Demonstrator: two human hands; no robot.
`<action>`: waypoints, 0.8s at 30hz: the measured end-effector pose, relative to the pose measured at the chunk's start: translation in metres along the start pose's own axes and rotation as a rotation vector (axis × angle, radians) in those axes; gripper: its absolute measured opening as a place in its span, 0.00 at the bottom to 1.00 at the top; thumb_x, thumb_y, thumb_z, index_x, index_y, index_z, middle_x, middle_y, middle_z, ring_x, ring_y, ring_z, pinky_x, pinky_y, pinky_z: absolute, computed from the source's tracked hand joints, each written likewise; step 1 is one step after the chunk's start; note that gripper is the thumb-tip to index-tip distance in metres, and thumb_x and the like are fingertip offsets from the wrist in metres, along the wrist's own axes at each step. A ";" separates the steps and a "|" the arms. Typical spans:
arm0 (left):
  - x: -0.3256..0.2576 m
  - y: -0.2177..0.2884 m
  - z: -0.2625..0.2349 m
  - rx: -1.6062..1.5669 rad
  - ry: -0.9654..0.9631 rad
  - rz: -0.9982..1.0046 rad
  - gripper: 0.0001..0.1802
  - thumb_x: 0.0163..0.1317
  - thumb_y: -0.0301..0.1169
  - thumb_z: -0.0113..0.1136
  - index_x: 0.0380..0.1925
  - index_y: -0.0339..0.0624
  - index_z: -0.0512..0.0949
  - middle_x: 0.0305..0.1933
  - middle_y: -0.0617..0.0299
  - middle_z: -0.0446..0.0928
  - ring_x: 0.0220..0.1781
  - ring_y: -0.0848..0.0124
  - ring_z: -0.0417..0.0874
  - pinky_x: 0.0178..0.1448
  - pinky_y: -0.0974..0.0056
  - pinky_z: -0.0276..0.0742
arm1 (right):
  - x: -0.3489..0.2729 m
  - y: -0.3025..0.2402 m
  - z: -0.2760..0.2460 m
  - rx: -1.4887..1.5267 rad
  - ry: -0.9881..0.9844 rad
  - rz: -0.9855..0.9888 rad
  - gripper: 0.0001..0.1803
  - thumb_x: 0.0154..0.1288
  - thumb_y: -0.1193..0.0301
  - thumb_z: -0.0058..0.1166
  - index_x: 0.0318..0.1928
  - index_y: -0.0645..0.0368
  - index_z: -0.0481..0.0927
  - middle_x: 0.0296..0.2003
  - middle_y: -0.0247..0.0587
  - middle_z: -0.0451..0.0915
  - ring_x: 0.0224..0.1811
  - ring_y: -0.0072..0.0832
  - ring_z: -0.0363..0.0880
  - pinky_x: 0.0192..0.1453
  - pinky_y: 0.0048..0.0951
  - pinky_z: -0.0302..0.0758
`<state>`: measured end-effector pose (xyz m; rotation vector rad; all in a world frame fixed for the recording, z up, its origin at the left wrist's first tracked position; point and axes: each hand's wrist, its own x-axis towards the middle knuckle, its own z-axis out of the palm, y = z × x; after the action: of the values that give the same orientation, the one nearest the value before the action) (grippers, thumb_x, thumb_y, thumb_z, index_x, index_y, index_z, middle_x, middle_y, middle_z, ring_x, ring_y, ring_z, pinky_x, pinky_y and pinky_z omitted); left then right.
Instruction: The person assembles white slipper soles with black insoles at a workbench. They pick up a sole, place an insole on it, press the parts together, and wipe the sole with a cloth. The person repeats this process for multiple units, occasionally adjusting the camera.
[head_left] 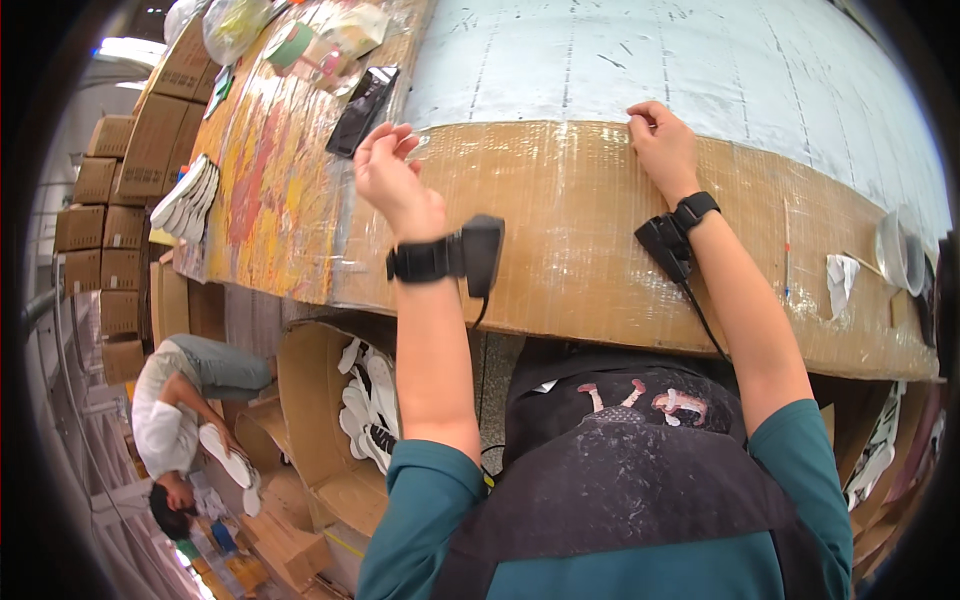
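Note:
My left hand [388,180] is raised over the table's left part, near a black phone [362,112]. Its fingers are loosely bent and apart, and I see nothing held in them. My right hand [664,150] is closed, thumb and bent fingers together, where the brown taped cardboard [560,220] meets the pale blue sheet [600,60]. Whatever its fingertips may hold is too small or hidden to make out. Black bands with dark box-shaped devices and cables sit on both wrists.
A stack of white shoe soles [187,203] lies on the paint-stained board at left. A clear container [897,252], a thin stick [787,250] and a white scrap [841,282] lie at right. Below stands a carton of shoes [370,400]. Another person [175,400] handles shoes at lower left.

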<state>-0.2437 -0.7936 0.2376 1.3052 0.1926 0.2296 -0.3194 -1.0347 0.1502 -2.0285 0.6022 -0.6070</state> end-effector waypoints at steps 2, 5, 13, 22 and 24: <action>0.030 -0.016 -0.011 0.089 0.105 -0.087 0.10 0.53 0.26 0.45 0.37 0.43 0.71 0.32 0.64 0.75 0.28 0.76 0.73 0.28 0.69 0.64 | 0.003 0.005 0.003 0.013 -0.016 0.012 0.11 0.54 0.67 0.45 0.35 0.54 0.79 0.24 0.41 0.79 0.26 0.32 0.78 0.33 0.30 0.72; 0.081 -0.041 -0.029 0.130 0.353 -0.140 0.09 0.54 0.24 0.42 0.32 0.39 0.73 0.29 0.61 0.76 0.24 0.75 0.73 0.24 0.73 0.66 | 0.003 0.006 0.004 0.004 -0.033 0.006 0.11 0.54 0.67 0.45 0.35 0.54 0.79 0.23 0.40 0.79 0.26 0.31 0.77 0.33 0.29 0.72; 0.130 -0.035 -0.049 0.683 0.525 -0.079 0.12 0.47 0.27 0.48 0.28 0.31 0.77 0.34 0.43 0.76 0.39 0.54 0.77 0.43 0.57 0.72 | 0.002 0.006 0.002 0.001 -0.031 0.000 0.11 0.55 0.66 0.46 0.35 0.54 0.78 0.24 0.40 0.79 0.26 0.31 0.77 0.32 0.28 0.71; 0.157 -0.038 -0.062 1.432 0.243 0.253 0.28 0.39 0.42 0.60 0.41 0.37 0.73 0.47 0.46 0.71 0.52 0.48 0.68 0.55 0.48 0.64 | -0.005 -0.005 -0.002 0.000 0.015 -0.033 0.08 0.55 0.69 0.47 0.32 0.54 0.78 0.21 0.41 0.78 0.24 0.33 0.77 0.29 0.30 0.71; 0.184 -0.046 -0.073 1.525 0.090 0.204 0.45 0.35 0.51 0.66 0.54 0.42 0.63 0.58 0.51 0.61 0.60 0.52 0.61 0.60 0.46 0.58 | -0.003 -0.006 -0.001 0.009 0.017 -0.058 0.07 0.55 0.68 0.47 0.31 0.54 0.78 0.22 0.41 0.78 0.24 0.34 0.77 0.29 0.31 0.71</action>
<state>-0.0840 -0.6862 0.1722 2.8394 0.3294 0.3247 -0.3211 -1.0305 0.1553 -2.0400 0.5510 -0.6609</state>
